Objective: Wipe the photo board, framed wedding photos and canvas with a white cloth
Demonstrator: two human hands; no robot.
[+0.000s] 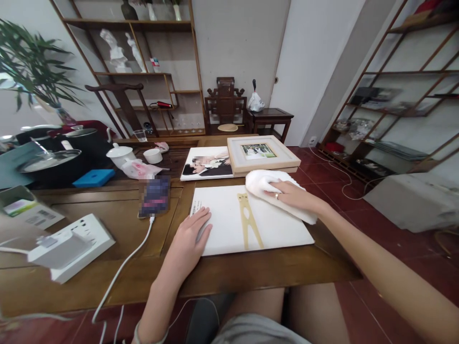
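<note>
A white picture panel lies on the table in front of me, with a tan stand leg flat on its surface. My left hand rests on the panel's left edge, fingers stretched out and holding nothing. At the panel's far right corner, my right hand presses a fluffy white cloth against the surface, its fingers partly sunk in the folds. The cloth hangs over the panel's right edge.
Behind the panel lie a photo print and a pale framed picture. To the left are a phone on a white cable, a power strip, a blue box, a white teapot and a black pot.
</note>
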